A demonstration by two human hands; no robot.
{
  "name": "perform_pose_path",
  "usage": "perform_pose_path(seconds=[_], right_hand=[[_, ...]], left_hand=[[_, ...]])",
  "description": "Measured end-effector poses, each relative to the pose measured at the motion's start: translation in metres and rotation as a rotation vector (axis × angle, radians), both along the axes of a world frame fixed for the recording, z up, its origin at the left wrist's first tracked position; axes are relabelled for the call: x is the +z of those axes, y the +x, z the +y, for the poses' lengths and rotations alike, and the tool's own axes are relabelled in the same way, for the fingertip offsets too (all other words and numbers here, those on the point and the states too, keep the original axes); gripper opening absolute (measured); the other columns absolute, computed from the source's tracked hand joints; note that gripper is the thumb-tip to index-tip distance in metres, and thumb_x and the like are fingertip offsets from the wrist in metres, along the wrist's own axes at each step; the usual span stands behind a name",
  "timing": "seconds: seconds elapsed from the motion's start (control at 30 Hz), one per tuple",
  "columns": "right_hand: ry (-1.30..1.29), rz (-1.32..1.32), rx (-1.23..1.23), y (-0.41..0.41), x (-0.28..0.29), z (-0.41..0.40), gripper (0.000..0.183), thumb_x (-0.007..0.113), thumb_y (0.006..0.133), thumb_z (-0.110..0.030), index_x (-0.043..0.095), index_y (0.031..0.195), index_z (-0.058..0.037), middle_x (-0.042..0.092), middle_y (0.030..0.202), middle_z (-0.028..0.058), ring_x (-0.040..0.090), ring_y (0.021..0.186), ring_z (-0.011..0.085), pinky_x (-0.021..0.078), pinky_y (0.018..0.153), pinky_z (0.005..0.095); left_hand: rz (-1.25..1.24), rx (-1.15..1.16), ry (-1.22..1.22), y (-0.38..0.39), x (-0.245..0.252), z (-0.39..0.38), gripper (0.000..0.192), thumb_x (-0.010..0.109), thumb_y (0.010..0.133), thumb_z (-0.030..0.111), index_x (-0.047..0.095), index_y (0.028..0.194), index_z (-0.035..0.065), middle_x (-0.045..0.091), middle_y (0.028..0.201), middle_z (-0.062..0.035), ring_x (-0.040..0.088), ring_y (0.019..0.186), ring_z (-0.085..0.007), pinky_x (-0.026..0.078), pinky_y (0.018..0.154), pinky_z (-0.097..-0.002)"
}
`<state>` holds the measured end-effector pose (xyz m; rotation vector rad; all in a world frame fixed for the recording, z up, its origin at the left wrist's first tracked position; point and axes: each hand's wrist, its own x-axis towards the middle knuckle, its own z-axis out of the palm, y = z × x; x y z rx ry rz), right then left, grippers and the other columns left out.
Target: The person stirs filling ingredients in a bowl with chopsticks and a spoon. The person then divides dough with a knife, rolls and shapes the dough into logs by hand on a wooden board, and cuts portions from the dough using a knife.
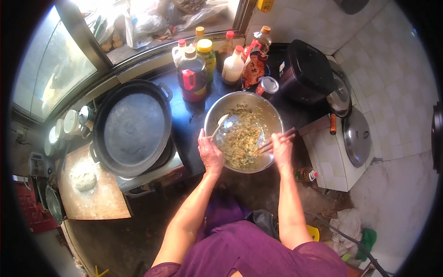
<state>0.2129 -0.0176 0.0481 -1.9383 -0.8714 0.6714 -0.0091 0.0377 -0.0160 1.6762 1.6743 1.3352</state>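
A large stainless steel mixing bowl (271,116) sits at the counter's front edge. A chopped, greenish-brown food mixture (242,138) covers much of its bottom, with smears up the far wall. My left hand (211,152) grips the bowl's left rim, the thumb along the edge. Beside those fingers a pale spoon (220,125) leans inside the bowl; whether they touch its handle I cannot tell. My right hand (282,149), slightly blurred, is closed around brown chopsticks (267,146) over the right rim. Their lower ends reach into the mixture.
Left of the bowl, a wide black pan (135,128) rests on a stove. Floured dough (84,178) lies on a wooden board (110,204). Several sauce bottles (233,65), a small jar (269,85) and a black lidded container (306,72) stand behind. An oil bottle (305,174) is at lower right.
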Motion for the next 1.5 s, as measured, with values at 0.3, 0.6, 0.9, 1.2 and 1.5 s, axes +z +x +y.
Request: perform_pose_path(seconds=[0.3,0.6,0.9,1.2,1.5], right_hand=[[-0.016,0.392,0.152,-0.032,-0.003,-0.008,0.030,0.057,0.095,-0.027,0.066,0.088,0.0002,0.065,0.069,0.0081,0.063,0.055,0.0145,0.0517,0.049,0.0275],[0.363,0.083,-0.078,0.012,-0.020,0.046,0.025,0.056,0.097,-0.024,0.065,0.091,-0.0015,0.065,0.073,0.0063,0.063,0.062,0.0132,0.0509,0.056,0.0268],[0.331,0.163,-0.012,-0.019,-0.028,0.036,0.025,0.051,0.100,-0.026,0.063,0.098,-0.0051,0.066,0.084,0.0049,0.063,0.066,0.0132,0.0518,0.061,0.0270],[0.299,0.219,0.290,-0.052,-0.045,0.082,0.027,0.052,0.100,-0.028,0.063,0.097,-0.0035,0.066,0.082,0.0052,0.064,0.070,0.0131,0.0527,0.062,0.0282],[0.164,0.459,0.310,-0.049,-0.005,0.005,0.024,0.056,0.095,-0.025,0.064,0.093,-0.0032,0.068,0.081,0.0079,0.065,0.073,0.0133,0.0511,0.064,0.0286]], left_hand=[[-0.023,-0.023,-0.002,0.002,0.005,0.001,0.007,0.050,0.092,0.002,0.050,0.099,-0.0011,0.047,0.137,-0.0261,0.052,0.114,-0.0436,0.041,0.094,-0.0483],[-0.010,-0.022,0.025,0.002,0.004,-0.001,0.007,0.050,0.092,0.002,0.050,0.099,-0.0010,0.046,0.136,-0.0271,0.054,0.108,-0.0445,0.042,0.091,-0.0487],[0.004,-0.011,0.016,-0.004,0.001,-0.001,0.008,0.049,0.092,0.001,0.050,0.099,-0.0006,0.046,0.136,-0.0270,0.052,0.111,-0.0444,0.041,0.092,-0.0483],[0.029,-0.004,0.015,0.000,-0.001,-0.002,0.009,0.048,0.092,0.002,0.050,0.100,-0.0011,0.045,0.137,-0.0268,0.051,0.113,-0.0438,0.041,0.094,-0.0482],[0.017,-0.002,0.004,0.001,0.001,0.000,0.011,0.050,0.091,0.000,0.050,0.102,-0.0017,0.044,0.138,-0.0266,0.052,0.112,-0.0441,0.041,0.093,-0.0483]])
